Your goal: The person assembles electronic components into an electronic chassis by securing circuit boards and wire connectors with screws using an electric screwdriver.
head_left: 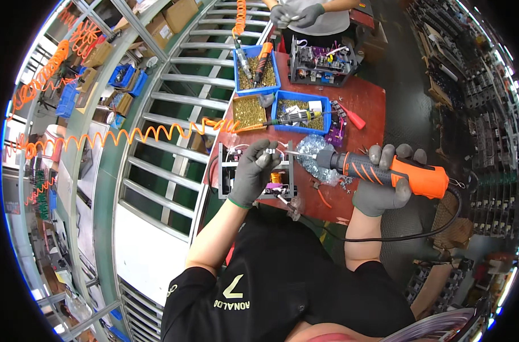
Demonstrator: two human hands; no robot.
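Our left hand [252,178], gloved in gray, pinches a small shiny piece [270,151] between its fingertips over the metal-framed unit [276,178], which stands near the edge of the red worktop [369,105]; our right hand [378,198] grips an orange-and-black power driver [422,178], its bit [299,153] pointing leftward toward those fingertips.

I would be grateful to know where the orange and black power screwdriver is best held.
Probably around the middle of the power screwdriver, coming from the right, as the right hand does: its long, rounded body lies sideways, its bit points left toward the left hand, and the cable hangs near the rear end.
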